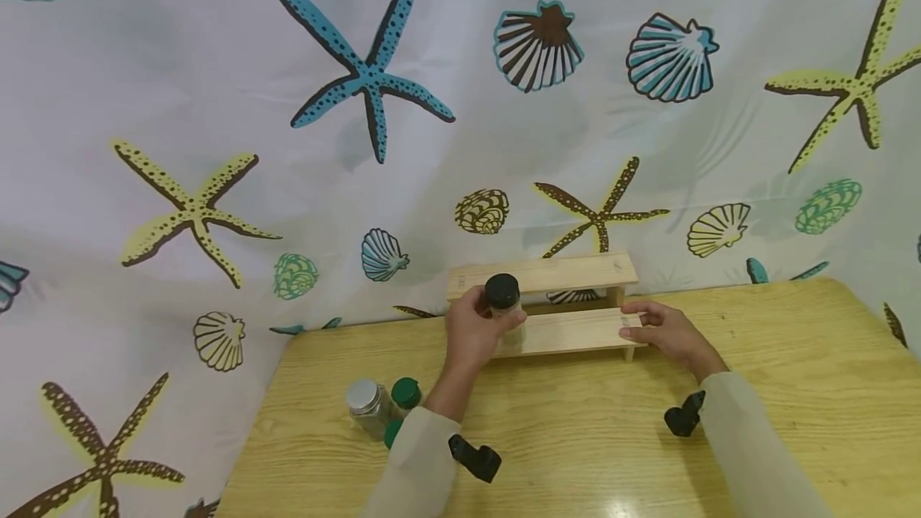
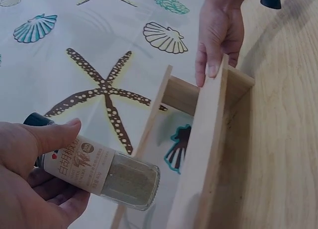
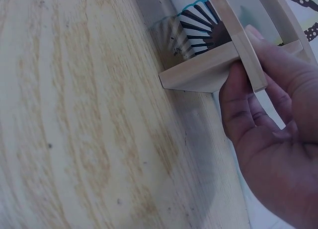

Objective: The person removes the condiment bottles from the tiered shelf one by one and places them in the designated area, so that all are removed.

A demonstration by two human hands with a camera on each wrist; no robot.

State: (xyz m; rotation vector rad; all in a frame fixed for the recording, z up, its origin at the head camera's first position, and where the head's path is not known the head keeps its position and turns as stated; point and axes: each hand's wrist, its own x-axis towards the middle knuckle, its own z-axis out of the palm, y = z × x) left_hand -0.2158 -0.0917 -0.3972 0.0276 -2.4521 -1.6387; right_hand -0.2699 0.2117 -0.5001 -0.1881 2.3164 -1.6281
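Observation:
A glass spice jar (image 2: 99,164) with a black cap, a printed label and greyish powder inside is gripped by my left hand (image 1: 472,330). In the head view the jar is over the left part of a two-tier wooden shelf rack (image 1: 576,330); the left wrist view shows it tilted, cap towards the palm. Whether it touches the rack, I cannot tell. My right hand (image 1: 665,334) pinches the right end of the rack's lower board (image 3: 248,60), thumb on one face and curled fingers on the other.
Left of my left forearm, a silver-capped jar (image 1: 368,406) and a green-capped jar (image 1: 407,394) stand on the wooden table (image 1: 576,438). Another green cap (image 1: 392,432) is partly hidden by the sleeve. A curtain (image 1: 324,182) printed with starfish and shells hangs behind the rack.

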